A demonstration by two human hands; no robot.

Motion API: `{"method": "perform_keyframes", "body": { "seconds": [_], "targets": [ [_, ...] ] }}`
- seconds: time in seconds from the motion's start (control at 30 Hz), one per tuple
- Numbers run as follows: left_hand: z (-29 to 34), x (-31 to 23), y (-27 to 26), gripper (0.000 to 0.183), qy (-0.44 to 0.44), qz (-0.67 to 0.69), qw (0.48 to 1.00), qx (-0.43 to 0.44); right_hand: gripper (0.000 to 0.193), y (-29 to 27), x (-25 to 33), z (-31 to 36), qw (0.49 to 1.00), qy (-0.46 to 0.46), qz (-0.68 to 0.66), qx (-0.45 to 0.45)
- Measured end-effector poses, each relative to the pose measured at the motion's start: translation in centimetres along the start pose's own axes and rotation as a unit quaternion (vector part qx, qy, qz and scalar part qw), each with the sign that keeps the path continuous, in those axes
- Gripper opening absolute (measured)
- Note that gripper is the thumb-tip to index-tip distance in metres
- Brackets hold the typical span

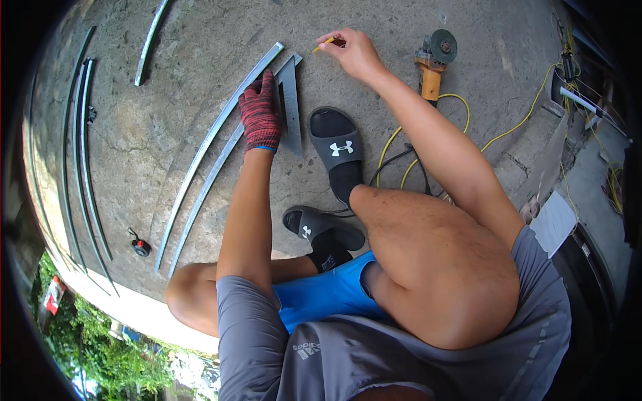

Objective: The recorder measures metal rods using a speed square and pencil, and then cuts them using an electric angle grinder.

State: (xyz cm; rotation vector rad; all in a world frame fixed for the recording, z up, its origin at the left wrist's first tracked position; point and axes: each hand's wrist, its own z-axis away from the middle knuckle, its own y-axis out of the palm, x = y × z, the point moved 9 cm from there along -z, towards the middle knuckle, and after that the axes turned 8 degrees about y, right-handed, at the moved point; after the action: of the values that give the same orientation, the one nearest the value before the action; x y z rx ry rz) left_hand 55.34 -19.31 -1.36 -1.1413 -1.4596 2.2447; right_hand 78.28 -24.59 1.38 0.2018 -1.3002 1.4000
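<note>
My left hand (259,115), in a red and black knit glove, is closed around a grey metal triangular square (291,110) and presses it to the end of a metal bar (212,177) on the ground. Part of the bar lies hidden under the glove. Just left of it, a second metal bar (200,157) runs nearly parallel, its far end beyond my fingers. Bare and raised to the right of the square's tip, my right hand (356,57) pinches a yellow pencil (324,45).
An angle grinder (431,67) with a yellow cord (461,107) lies at the right. Several long metal bars (83,134) rest at the left, another bar (151,43) at the far side. A tape measure (140,246) is near my knee. My sandals (334,144) stand on the concrete (167,100).
</note>
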Motion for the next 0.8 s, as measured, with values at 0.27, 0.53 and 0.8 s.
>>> {"method": "perform_keyframes", "body": {
  "seconds": [0.27,0.53,0.8],
  "targets": [
    [-0.6,-0.1,0.3,0.058,-0.002,-0.021,1.000,0.004,0.025,3.4,1.0,-0.6,0.985,-0.068,0.157,0.035],
    [-0.8,-0.5,0.3,0.060,-0.016,-0.036,0.999,0.020,0.019,4.9,1.2,-0.3,0.990,-0.014,0.123,0.075],
    [-1.4,-0.9,0.7,0.061,-0.020,-0.046,0.998,0.043,0.015,4.9,0.1,-0.9,0.993,0.009,0.098,0.064]
  ]
}}
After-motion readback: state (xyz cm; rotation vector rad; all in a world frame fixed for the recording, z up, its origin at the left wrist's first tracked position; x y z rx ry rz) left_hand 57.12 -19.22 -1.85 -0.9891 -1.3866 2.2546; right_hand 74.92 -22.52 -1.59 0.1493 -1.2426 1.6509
